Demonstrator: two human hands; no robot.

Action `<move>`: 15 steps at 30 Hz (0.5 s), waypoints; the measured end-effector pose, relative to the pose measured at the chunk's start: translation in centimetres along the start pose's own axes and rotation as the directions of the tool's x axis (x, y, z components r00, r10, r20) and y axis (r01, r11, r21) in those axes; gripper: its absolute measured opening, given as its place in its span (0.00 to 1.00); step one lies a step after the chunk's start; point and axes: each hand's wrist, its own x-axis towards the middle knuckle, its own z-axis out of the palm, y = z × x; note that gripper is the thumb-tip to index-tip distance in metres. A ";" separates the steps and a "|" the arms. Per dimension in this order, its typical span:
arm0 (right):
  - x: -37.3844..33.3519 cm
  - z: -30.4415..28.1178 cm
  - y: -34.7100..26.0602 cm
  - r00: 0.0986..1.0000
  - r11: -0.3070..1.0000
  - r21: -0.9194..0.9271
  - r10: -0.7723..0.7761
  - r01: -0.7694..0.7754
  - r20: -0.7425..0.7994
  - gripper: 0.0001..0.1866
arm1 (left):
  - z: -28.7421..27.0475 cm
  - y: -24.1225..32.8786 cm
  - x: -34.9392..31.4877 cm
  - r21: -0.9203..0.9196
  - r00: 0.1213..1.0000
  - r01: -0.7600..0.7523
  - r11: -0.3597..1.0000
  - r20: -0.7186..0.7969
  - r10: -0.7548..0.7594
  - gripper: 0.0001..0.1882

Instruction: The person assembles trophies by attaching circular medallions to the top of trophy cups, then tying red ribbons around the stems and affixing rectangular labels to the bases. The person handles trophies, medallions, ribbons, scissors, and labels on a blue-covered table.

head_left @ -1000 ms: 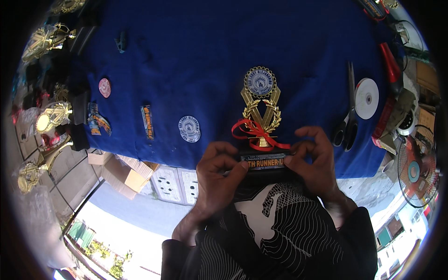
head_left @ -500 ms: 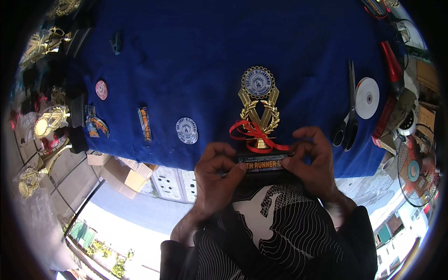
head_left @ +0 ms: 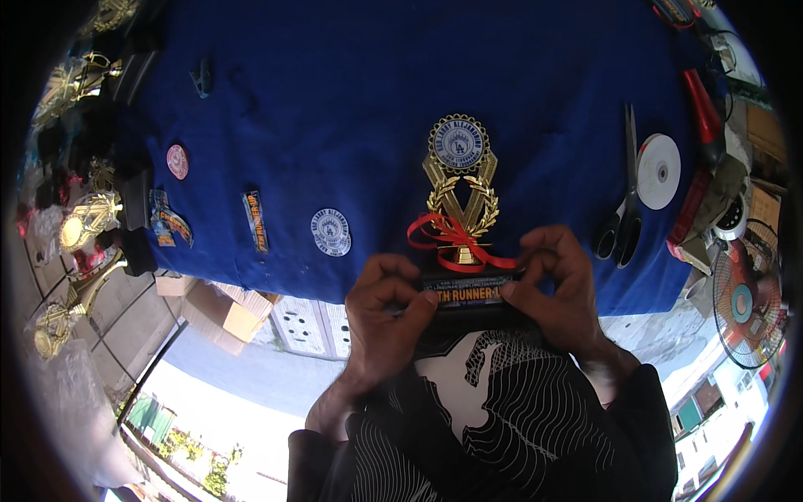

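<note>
A gold trophy lies on the blue cloth with its black base toward me. Its top carries a round blue-and-white disc, and a red ribbon bow circles its stem. Across the front of the base sits a printed strip label with orange lettering. My left hand pinches the label's left end, thumb on its face. At the right end, my right hand presses its thumb the same way, forefinger bent above. The fingers behind the base are partly hidden.
On the blue cloth lie black-handled scissors and a white ribbon spool at right. A loose round sticker, another strip label and a red disc lie left. Gold trophies crowd the left; a fan stands right.
Hands and trophy shift slightly left and up in the picture, along with the whole scene. Both thumbs stay on the label's ends.
</note>
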 end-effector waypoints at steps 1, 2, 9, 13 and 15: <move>0.0 0.0 0.0 1.000 1.000 -0.008 -0.007 0.007 0.003 0.26 | 0.0 0.0 0.0 0.005 1.000 -0.014 1.000 -0.004 0.014 0.07; 0.0 0.0 -0.1 1.000 1.000 -0.004 0.005 -0.005 0.004 0.26 | 0.0 0.0 0.0 -0.001 1.000 -0.005 1.000 -0.001 0.005 0.07; 0.2 -0.1 -0.4 0.999 0.999 -0.015 0.037 -0.037 0.020 0.27 | 0.1 0.2 0.1 -0.017 1.000 0.006 1.000 -0.006 -0.006 0.07; 0.2 0.0 -0.4 1.000 0.999 -0.032 0.026 -0.026 0.013 0.27 | 0.2 0.2 0.1 -0.021 1.000 0.019 1.000 -0.010 -0.019 0.07; 0.3 0.0 -0.4 1.000 0.999 -0.036 0.025 -0.024 0.007 0.27 | 0.1 0.2 0.1 0.001 1.000 -0.004 1.000 0.000 0.004 0.08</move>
